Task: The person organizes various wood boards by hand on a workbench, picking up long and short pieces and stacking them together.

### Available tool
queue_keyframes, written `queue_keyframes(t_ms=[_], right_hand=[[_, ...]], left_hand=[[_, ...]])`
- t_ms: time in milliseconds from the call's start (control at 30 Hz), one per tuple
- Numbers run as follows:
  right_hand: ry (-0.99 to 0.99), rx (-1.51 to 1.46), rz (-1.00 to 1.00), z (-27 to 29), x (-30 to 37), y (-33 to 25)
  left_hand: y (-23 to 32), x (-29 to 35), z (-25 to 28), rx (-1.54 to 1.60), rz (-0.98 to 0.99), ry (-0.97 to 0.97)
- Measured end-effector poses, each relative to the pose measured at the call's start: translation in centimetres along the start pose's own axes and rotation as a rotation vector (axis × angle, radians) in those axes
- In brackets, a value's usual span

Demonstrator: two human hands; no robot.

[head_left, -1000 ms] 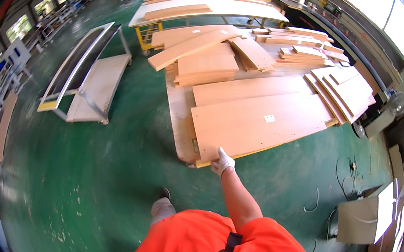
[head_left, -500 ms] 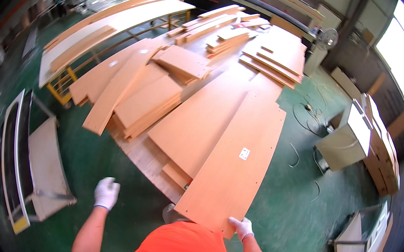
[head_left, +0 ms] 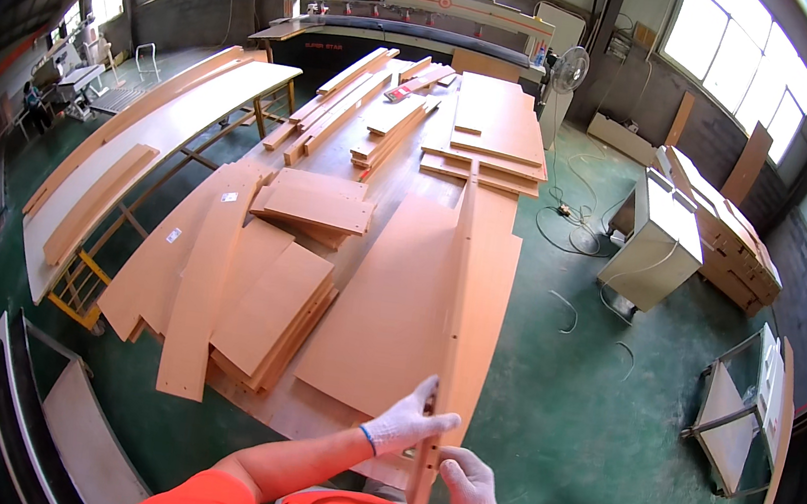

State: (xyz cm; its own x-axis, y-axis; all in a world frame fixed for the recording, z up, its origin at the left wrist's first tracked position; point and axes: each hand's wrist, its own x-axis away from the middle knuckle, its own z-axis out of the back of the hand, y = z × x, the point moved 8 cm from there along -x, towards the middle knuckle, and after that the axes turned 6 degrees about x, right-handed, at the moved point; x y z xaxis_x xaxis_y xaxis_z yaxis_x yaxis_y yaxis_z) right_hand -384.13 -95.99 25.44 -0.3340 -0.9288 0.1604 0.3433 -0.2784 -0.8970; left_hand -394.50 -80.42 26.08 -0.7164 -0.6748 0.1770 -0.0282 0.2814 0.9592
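Note:
A long wood-coloured panel (head_left: 454, 309) stands on its narrow edge, with small drilled holes showing along that edge. My left hand (head_left: 410, 421), in a white glove, grips it from the left side near its close end. On the other side my right hand (head_left: 469, 486), gloved too, is closed at the panel, its fingertips partly hidden. Beneath and to the left lies a wide flat panel (head_left: 380, 320) on the worktable (head_left: 292, 424). Another panel (head_left: 493, 303) lies flat to the right of the upright one.
Stacked boards (head_left: 276, 302) and a long plank (head_left: 201, 298) lie to the left. Narrow strips (head_left: 342, 93) and more panels (head_left: 500, 123) are farther off. A white-topped table (head_left: 165, 142) stands left, a cabinet (head_left: 653, 244) right. Cables (head_left: 569, 217) lie on the green floor.
The panel that lay flat, with a white label on it, is now turned up on edge. My left hand has come from the left onto it; my right hand has stayed near its close end.

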Motion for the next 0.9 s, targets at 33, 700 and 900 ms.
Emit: queue_keyframes(t_ms=[33, 700, 900], right_hand=[[0.001, 0.039, 0.091, -2.6, -0.4, 1.4], [0.218, 1.036, -0.354, -20.6, -2.2, 10.1], [0.23, 0.992, -0.099, -22.6, -3.9, 5.5]], left_hand=[[1.3, -0.1, 1.9, 0.0, -0.017, 0.011], [-5.7, 13.5, 31.5, -0.686, -0.379, 0.604], [-7.2, 32.4, 51.8, -1.016, 0.176, 1.38]])
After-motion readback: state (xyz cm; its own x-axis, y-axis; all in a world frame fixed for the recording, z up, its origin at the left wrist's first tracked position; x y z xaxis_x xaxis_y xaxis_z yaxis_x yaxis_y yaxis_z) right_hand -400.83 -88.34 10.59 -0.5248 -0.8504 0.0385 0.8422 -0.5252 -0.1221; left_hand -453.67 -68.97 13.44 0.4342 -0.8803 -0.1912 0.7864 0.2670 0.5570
